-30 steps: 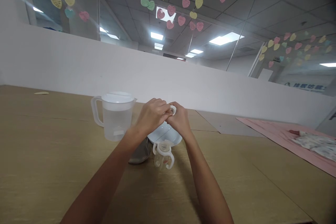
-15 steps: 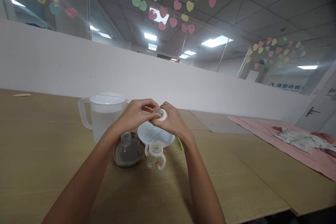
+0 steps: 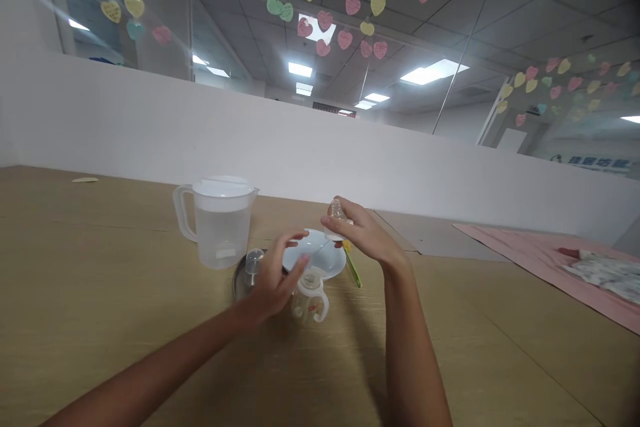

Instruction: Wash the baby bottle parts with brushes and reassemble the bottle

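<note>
My right hand (image 3: 361, 230) grips a baby bottle nipple (image 3: 336, 209) set in a white collar, held up over the right side of a pale bowl (image 3: 327, 267). My left hand (image 3: 280, 272) is open, fingers apart, just left of a clear baby bottle (image 3: 309, 300). The bottle stands upright without a top and has white handles on its sides. Behind my left hand lies a round dark metal tray (image 3: 239, 283), partly hidden. A small clear cap (image 3: 254, 261) rests on it.
A lidded plastic pitcher (image 3: 223, 230) of clear liquid stands at the back left. A green-handled brush (image 3: 353, 270) lies right of the bowl. On the far right, a pink cloth (image 3: 505, 250) carries a patterned white garment (image 3: 603, 273). A white wall (image 3: 280, 143) runs behind the table.
My left hand has let go of the nipple and moved down toward the bottle, opening. My right hand has kept the nipple and turned it upright. The view has swung left.
</note>
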Demonstrator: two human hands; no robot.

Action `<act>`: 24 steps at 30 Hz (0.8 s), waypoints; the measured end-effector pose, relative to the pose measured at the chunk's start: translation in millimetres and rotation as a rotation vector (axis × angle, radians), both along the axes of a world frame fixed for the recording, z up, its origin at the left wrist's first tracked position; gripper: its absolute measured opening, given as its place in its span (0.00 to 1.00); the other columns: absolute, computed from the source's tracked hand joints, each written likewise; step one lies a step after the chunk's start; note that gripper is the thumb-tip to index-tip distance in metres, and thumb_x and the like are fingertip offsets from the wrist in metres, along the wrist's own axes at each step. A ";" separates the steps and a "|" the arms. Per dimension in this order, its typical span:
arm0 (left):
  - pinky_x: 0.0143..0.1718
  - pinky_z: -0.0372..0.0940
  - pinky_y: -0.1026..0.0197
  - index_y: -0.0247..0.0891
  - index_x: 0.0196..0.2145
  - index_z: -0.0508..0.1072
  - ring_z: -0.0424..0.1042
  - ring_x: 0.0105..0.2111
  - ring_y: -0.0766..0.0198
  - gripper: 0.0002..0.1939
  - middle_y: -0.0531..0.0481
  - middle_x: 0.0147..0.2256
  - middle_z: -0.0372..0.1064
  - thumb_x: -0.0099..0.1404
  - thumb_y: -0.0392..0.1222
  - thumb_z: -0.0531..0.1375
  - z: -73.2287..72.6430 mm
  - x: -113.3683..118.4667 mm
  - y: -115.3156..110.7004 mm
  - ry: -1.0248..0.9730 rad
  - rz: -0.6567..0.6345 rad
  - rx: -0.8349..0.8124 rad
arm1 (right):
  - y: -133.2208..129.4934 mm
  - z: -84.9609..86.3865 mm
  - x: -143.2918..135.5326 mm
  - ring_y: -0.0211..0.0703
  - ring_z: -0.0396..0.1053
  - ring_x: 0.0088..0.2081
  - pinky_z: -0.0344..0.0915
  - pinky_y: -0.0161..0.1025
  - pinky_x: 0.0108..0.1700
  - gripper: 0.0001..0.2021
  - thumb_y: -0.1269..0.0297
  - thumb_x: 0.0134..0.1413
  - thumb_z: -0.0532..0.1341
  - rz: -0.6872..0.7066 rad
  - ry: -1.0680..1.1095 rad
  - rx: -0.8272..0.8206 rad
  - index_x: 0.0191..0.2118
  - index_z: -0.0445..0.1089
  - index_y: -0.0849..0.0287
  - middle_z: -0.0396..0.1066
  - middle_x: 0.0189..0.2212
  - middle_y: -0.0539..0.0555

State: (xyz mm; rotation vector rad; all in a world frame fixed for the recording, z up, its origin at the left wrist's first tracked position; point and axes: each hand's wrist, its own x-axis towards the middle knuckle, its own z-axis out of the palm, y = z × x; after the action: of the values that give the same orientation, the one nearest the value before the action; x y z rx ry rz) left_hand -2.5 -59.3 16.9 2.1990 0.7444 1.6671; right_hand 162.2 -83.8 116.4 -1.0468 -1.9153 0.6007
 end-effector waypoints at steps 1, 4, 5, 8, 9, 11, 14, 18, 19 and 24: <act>0.50 0.60 0.53 0.40 0.51 0.58 0.63 0.49 0.58 0.19 0.44 0.50 0.63 0.63 0.44 0.52 -14.8 -2.4 0.3 0.115 0.007 -0.026 | 4.6 -2.4 1.2 0.34 0.60 0.27 0.59 0.32 0.27 0.12 0.55 0.49 0.55 -0.009 -0.046 -0.017 0.26 0.57 0.59 0.58 0.24 0.47; 0.52 0.59 0.50 0.45 0.56 0.51 0.60 0.53 0.55 0.26 0.46 0.55 0.57 0.61 0.46 0.54 -44.6 -7.6 -3.8 0.300 -0.013 -0.067 | 22.1 -11.6 2.9 0.33 0.58 0.25 0.56 0.31 0.26 0.13 0.56 0.51 0.52 -0.026 -0.229 -0.049 0.23 0.58 0.60 0.57 0.22 0.47; 0.52 0.59 0.50 0.46 0.57 0.49 0.59 0.53 0.54 0.28 0.47 0.55 0.56 0.61 0.46 0.54 -50.2 -8.0 -6.1 0.324 -0.019 -0.067 | 27.5 -14.5 3.2 0.33 0.57 0.25 0.54 0.31 0.26 0.14 0.57 0.50 0.52 -0.038 -0.296 -0.053 0.22 0.59 0.60 0.57 0.22 0.47; 0.55 0.57 0.49 0.47 0.58 0.47 0.56 0.56 0.53 0.28 0.46 0.57 0.53 0.62 0.44 0.53 -60.8 -6.6 -10.7 0.346 0.002 -0.031 | 38.5 -20.4 4.9 0.32 0.54 0.24 0.50 0.31 0.24 0.14 0.57 0.48 0.53 -0.054 -0.457 -0.066 0.20 0.61 0.61 0.56 0.20 0.46; 0.55 0.55 0.49 0.46 0.58 0.47 0.54 0.57 0.53 0.28 0.45 0.58 0.52 0.62 0.44 0.53 -63.5 -5.9 -11.0 0.351 0.018 -0.023 | 40.5 -21.7 5.9 0.31 0.54 0.23 0.49 0.31 0.24 0.14 0.57 0.48 0.54 -0.040 -0.492 -0.072 0.19 0.61 0.62 0.55 0.19 0.46; 0.56 0.53 0.48 0.45 0.58 0.47 0.51 0.58 0.53 0.28 0.43 0.59 0.50 0.62 0.45 0.53 -68.2 -5.2 -9.6 0.356 0.050 -0.037 | 43.2 -23.8 8.3 0.30 0.51 0.22 0.46 0.30 0.23 0.14 0.57 0.46 0.55 0.012 -0.544 -0.100 0.18 0.61 0.62 0.52 0.18 0.44; 0.56 0.52 0.46 0.44 0.58 0.45 0.51 0.58 0.52 0.30 0.42 0.58 0.50 0.62 0.47 0.54 -71.6 -5.3 -6.6 0.351 0.066 -0.108 | 46.7 -27.7 12.4 0.29 0.48 0.20 0.44 0.30 0.22 0.12 0.59 0.45 0.57 0.099 -0.581 -0.176 0.19 0.63 0.62 0.49 0.16 0.43; 0.54 0.54 0.47 0.44 0.56 0.50 0.55 0.55 0.53 0.27 0.42 0.54 0.54 0.61 0.49 0.54 -68.0 -5.4 -7.1 0.314 0.016 -0.202 | 51.9 -33.7 17.1 0.31 0.55 0.23 0.50 0.29 0.24 0.09 0.61 0.42 0.60 0.079 -0.548 -0.204 0.29 0.69 0.62 0.58 0.19 0.44; 0.53 0.55 0.48 0.44 0.55 0.52 0.56 0.54 0.53 0.27 0.43 0.53 0.55 0.61 0.50 0.55 -66.6 -5.3 -7.9 0.302 0.008 -0.223 | 53.0 -34.8 17.8 0.32 0.57 0.24 0.52 0.29 0.24 0.11 0.61 0.41 0.62 0.058 -0.540 -0.206 0.31 0.70 0.62 0.60 0.21 0.45; 0.53 0.55 0.51 0.45 0.54 0.54 0.57 0.52 0.55 0.26 0.45 0.51 0.56 0.60 0.51 0.55 -63.2 -4.8 -9.9 0.281 -0.004 -0.245 | 54.4 -36.0 15.9 0.34 0.62 0.27 0.56 0.30 0.27 0.12 0.62 0.38 0.64 0.035 -0.582 -0.216 0.33 0.71 0.60 0.65 0.25 0.48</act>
State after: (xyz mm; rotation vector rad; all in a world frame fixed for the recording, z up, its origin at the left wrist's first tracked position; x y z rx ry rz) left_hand -7.3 -69.2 -46.3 2.2751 0.9572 1.2015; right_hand 178.1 -29.4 80.5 -1.4458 -2.4092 0.5722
